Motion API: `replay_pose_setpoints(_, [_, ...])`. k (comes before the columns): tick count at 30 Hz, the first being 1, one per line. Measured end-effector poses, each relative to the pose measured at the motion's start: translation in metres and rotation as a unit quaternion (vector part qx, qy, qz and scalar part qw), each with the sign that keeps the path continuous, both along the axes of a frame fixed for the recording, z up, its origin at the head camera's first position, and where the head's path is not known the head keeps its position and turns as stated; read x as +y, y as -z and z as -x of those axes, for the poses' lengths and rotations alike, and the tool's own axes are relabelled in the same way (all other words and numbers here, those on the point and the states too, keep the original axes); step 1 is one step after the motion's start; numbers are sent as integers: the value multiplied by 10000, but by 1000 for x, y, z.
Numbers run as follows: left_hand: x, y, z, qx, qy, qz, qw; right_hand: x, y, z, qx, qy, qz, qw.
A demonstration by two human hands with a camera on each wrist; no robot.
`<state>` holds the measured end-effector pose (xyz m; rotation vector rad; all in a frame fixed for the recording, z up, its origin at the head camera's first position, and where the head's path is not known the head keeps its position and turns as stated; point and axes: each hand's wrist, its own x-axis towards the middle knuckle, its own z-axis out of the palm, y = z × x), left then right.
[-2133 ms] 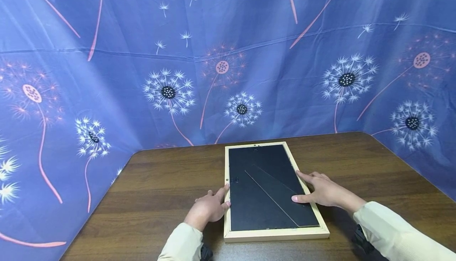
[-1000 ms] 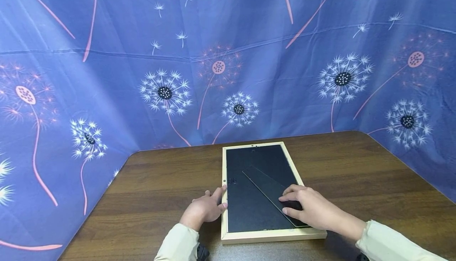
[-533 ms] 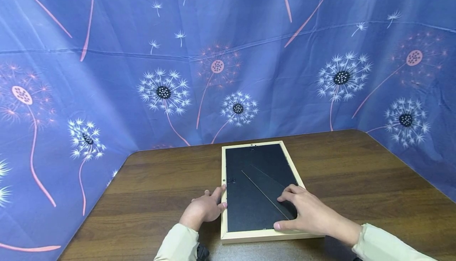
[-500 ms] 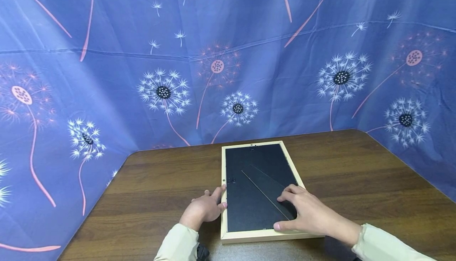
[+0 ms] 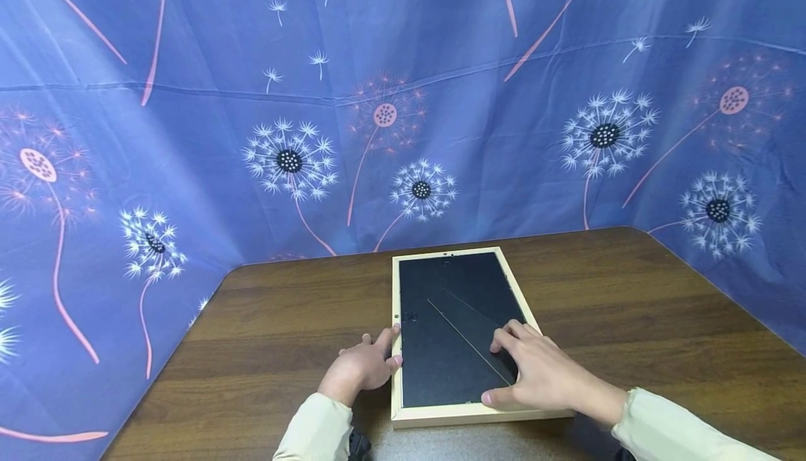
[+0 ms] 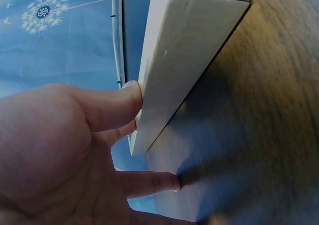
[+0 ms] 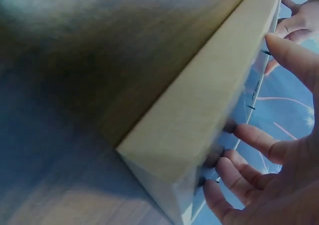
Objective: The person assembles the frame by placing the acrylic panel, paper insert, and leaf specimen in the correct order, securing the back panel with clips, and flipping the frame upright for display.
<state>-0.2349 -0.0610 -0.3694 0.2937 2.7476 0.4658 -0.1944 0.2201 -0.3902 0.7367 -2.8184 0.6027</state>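
Touching a pale rectangular wooden frame, the left grip stays unclenched; beneath the loose, empty right grip, flat black backing sits inside, its narrow stand unraised.

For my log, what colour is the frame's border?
The border is pale cream, clearest in the head view.

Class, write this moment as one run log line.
picture frame: back up on wooden table | left hand: thumb and finger at left edge | right hand: thumb at near edge, fingers over black easel stand
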Motion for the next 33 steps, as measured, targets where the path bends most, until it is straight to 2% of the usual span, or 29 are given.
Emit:
replay_pose_setpoints(5, [1, 0, 0, 63, 36, 41, 10000, -3, -7, 3, -542, 70, -74, 9985])
replay_pose_setpoints(13, [2, 0, 0, 76, 20, 69, 9999, -10, -18, 9, -1138, 305, -283, 9926])
replay_pose_setpoints(21, [1, 0, 0, 77, 41, 185, 9998, -19, -28, 10, -1577, 513, -576, 9845])
replay_pose_setpoints(33, [3, 2, 1, 85, 75, 287, 9995, -25, -34, 19, -2065, 728, -813, 9723])
